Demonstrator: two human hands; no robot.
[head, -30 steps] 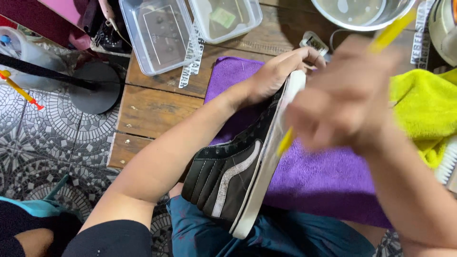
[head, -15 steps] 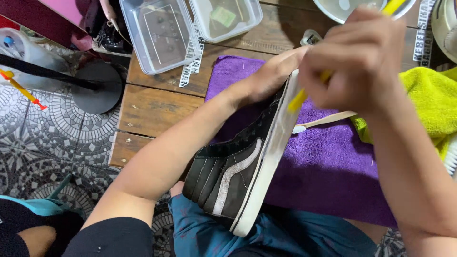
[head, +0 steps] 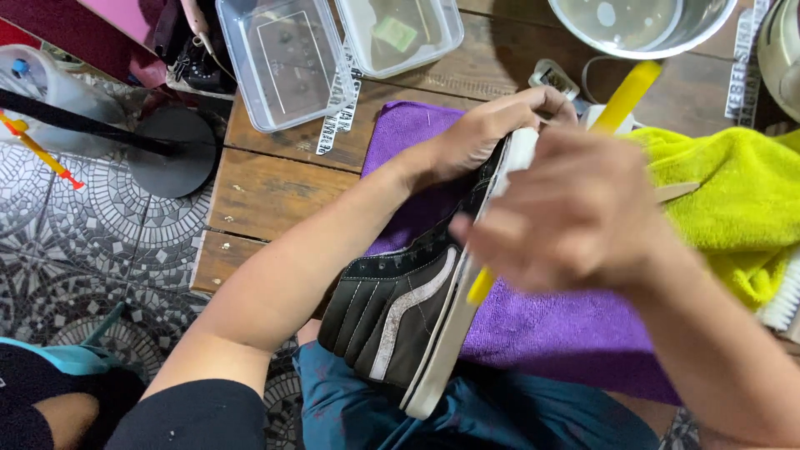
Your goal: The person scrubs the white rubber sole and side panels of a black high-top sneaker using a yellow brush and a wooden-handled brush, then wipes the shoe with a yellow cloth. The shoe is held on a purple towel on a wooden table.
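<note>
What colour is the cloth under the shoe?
Purple; the cloth under the shoe shows best in the head view.

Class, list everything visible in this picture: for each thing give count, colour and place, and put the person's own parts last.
shoe: one, black high-top with white stripe and white sole, tilted on its side over the lap and purple towel
brush: one, yellow handle, along the sole
purple towel: one, on the wooden table
yellow-green towel: one, right of the purple one
plastic boxes: two, clear, top of table
bowl: one, clear, top right
white scrub brush: one, right edge
black stand base: one, on the patterned floor
left hand: one, gripping the shoe's toe
right hand: one, blurred, holding the brush
</note>
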